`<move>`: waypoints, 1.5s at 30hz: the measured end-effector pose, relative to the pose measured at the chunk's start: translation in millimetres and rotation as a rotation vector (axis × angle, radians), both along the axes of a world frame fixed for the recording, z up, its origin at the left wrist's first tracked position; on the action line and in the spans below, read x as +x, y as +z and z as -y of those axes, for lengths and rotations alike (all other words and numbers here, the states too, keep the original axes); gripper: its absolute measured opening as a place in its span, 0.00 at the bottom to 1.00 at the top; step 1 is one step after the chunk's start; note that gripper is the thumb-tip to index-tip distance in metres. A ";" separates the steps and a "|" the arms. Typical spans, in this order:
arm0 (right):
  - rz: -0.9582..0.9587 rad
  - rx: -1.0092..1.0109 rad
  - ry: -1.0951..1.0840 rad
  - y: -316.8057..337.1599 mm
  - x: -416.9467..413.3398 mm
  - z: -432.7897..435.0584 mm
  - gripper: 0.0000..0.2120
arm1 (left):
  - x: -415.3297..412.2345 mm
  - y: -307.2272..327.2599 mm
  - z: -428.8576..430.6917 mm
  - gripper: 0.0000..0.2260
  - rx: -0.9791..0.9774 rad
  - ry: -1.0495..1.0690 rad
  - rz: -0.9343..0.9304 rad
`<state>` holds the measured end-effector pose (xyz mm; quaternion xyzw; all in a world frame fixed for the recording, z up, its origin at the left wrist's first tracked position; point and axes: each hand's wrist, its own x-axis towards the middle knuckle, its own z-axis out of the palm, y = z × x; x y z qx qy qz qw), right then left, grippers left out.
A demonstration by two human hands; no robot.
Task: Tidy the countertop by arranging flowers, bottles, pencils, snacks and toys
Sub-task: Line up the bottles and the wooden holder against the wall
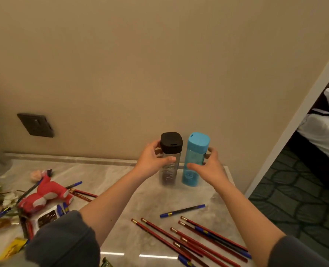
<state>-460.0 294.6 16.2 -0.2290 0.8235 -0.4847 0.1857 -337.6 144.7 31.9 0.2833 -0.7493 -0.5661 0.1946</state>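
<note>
Left hand grips black-capped bottle, right hand wraps blue bottle; both upright side by side, barely apart, standing on countertop back-right near wall, each bottle directly inboard of its own hand

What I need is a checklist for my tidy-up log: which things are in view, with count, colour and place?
clear bottle: one, black cap, back of countertop
blue bottle: one, blue, right of the clear bottle
pencils: several, red, front right
pen: one lying alone, blue and black, before the bottles
plush toy: one, red and white, left
snack packets: at least two, white-brown and yellow, front left
flowers: blurred, white, far left edge
wall socket: one, dark, above countertop at left
left hand: holds the clear bottle
right hand: holds the blue bottle
</note>
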 end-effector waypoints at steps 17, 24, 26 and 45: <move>0.028 0.037 0.237 -30.5 -21.7 32.7 0.33 | -8.9 -22.9 32.4 0.29 0.059 -0.069 -0.056; 0.017 0.003 0.233 -42.6 -14.0 44.0 0.34 | -2.6 -27.4 35.3 0.32 0.056 -0.042 -0.063; 0.013 -0.006 0.209 -45.9 -12.0 46.1 0.33 | -4.4 -26.3 35.2 0.32 0.068 -0.043 -0.066; 0.159 -0.015 0.032 -46.5 37.7 13.9 0.51 | 46.3 -12.3 21.8 0.39 0.033 0.045 0.103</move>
